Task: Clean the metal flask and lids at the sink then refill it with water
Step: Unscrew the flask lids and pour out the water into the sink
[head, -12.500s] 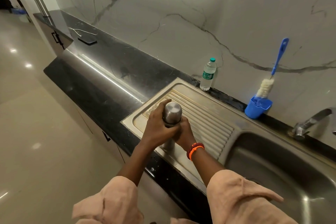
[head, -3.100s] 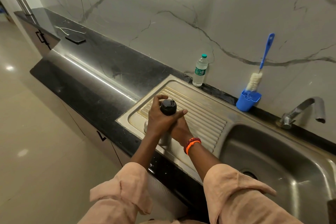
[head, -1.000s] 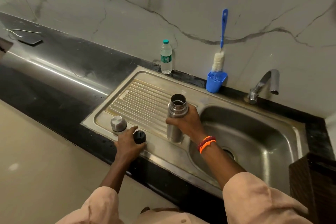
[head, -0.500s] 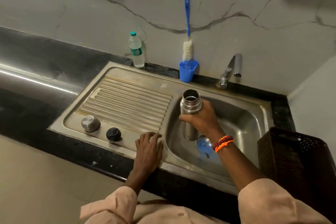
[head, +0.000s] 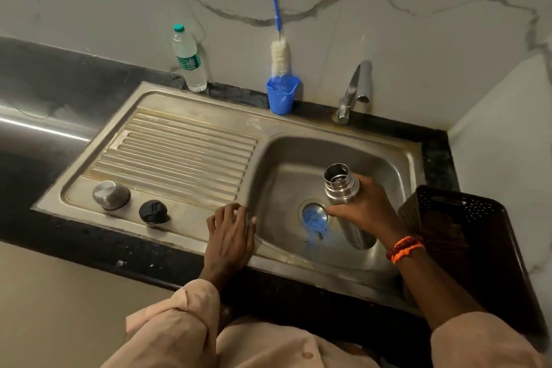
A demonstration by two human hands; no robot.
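Over sink basin (head: 373, 158), right side: metal flask (head: 343, 188) uncapped, threaded neck, tilted, gripped by right hand (head: 363, 209) | left hand (head: 230, 233) flat on front rim, holding nothing | steel lid (head: 111, 195), black lid (head: 153, 212) at drainboard's front-left corner | bottle (head: 188, 59) label unreadable

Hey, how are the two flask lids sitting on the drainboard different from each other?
The metal lid is shiny steel, smooth and domed; the black lid is dark and matte with a raised latch-like piece on top. The metal lid looks wider and taller than the black lid. The metal lid sits farther left, the black lid nearer the left hand. Both rest untouched on the drainboard.
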